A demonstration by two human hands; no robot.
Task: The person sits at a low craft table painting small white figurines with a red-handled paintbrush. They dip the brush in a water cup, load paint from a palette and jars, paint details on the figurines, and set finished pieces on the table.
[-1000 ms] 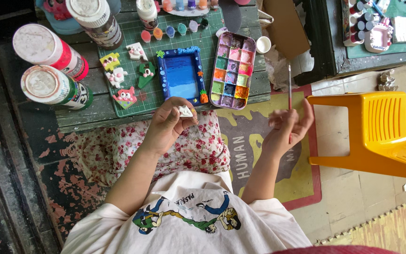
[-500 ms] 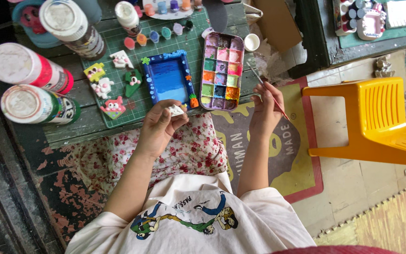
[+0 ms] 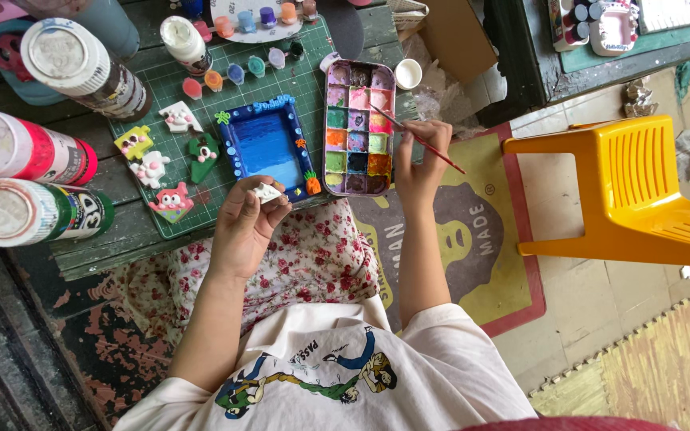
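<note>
My left hand [image 3: 247, 222] grips a small white figurine [image 3: 267, 192] just below a blue painted frame [image 3: 267, 146] on the green cutting mat [image 3: 201, 104]. My right hand [image 3: 418, 156] holds a thin red-handled paintbrush [image 3: 417, 137], its tip over the pink wells of a rectangular paint palette [image 3: 358, 128] with several colours. Small painted figures [image 3: 171, 201] lie on the mat left of the frame.
Large paint bottles [image 3: 29, 211] lie at the left of the dark wooden table. Small paint pots [image 3: 233, 76] line the mat's far side. A yellow plastic chair [image 3: 632, 191] stands right, on tiled floor beside a yellow rug [image 3: 473, 239].
My right hand has swung the brush from upright beside the table down to the palette. My left hand has kept the figurine near the frame. The camera has shifted.
</note>
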